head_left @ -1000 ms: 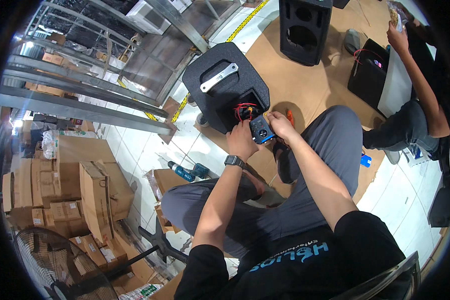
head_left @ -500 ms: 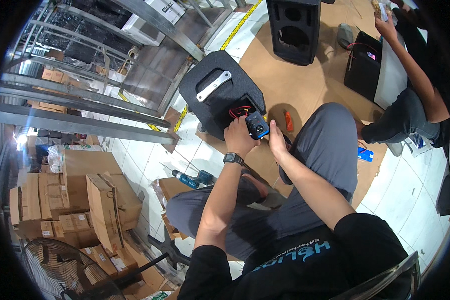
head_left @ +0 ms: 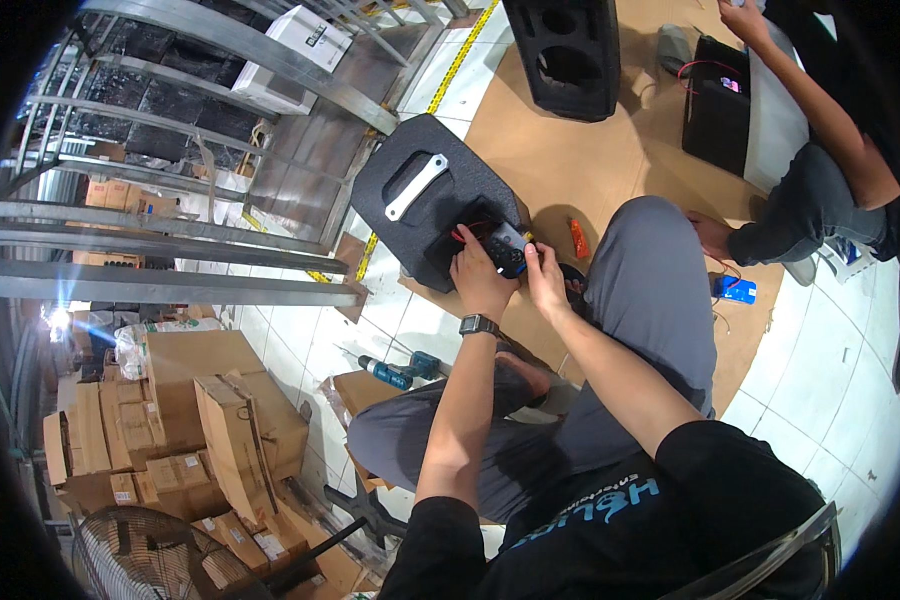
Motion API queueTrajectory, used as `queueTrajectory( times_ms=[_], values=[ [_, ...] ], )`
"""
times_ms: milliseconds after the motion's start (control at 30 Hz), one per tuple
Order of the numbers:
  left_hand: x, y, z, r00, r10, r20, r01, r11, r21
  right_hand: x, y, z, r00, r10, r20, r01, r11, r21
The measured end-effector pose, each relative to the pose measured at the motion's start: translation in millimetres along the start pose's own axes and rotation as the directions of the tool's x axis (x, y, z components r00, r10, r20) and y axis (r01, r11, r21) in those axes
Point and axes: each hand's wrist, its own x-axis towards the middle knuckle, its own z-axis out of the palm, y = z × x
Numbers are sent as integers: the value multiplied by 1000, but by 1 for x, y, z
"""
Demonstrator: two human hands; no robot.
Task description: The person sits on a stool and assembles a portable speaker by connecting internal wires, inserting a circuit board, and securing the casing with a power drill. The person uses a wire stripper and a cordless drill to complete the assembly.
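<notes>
Your left hand [head_left: 482,275] is partly closed around the left side of a small control panel [head_left: 507,250], its forefinger stretched toward the cavity [head_left: 460,215] of the black speaker cabinet [head_left: 392,205] and its thumb by the panel's near edge. Your right hand [head_left: 547,283] is at the panel's right edge, thumb raised, fingers close together; you cannot tell from this view whether it pinches the panel or only steadies it, because the undersides of the fingers are hidden. The panel lies tilted at the cavity's mouth, between your two hands, its dark face with knobs turned up. A bit of red wire [head_left: 458,234] shows beside your left fingertips.

The cabinet lies with its silver handle [head_left: 417,187] upward. Just right of your hands, an orange-red object [head_left: 579,239] rests on the cardboard sheet [head_left: 635,165]. Two teal cordless drills [head_left: 386,373] lie left of your watch [head_left: 478,325].
</notes>
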Motion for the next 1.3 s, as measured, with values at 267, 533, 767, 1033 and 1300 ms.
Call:
queueTrajectory(
  times_ms=[267,533,767,1033,1300],
  values=[
    [-13,-9,16,999,19,-33,-22,994,-103,-15,-88,-8,678,-734,-45,726,677,-121],
    [-14,-6,19,993,-24,-118,13,995,-96,6,-109,-6,788,-579,210,610,684,-400],
    [-15,-2,10,997,-55,-53,49,992,-112,28,-117,-1,741,-558,373,659,501,-561],
    [-6,-6,12,998,-40,-38,35,990,-133,44,-163,21,777,-316,544,629,382,-677],
    [-8,-11,20,992,-23,-121,3,986,-165,63,-170,40,695,-125,709,703,330,-631]
  ],
)
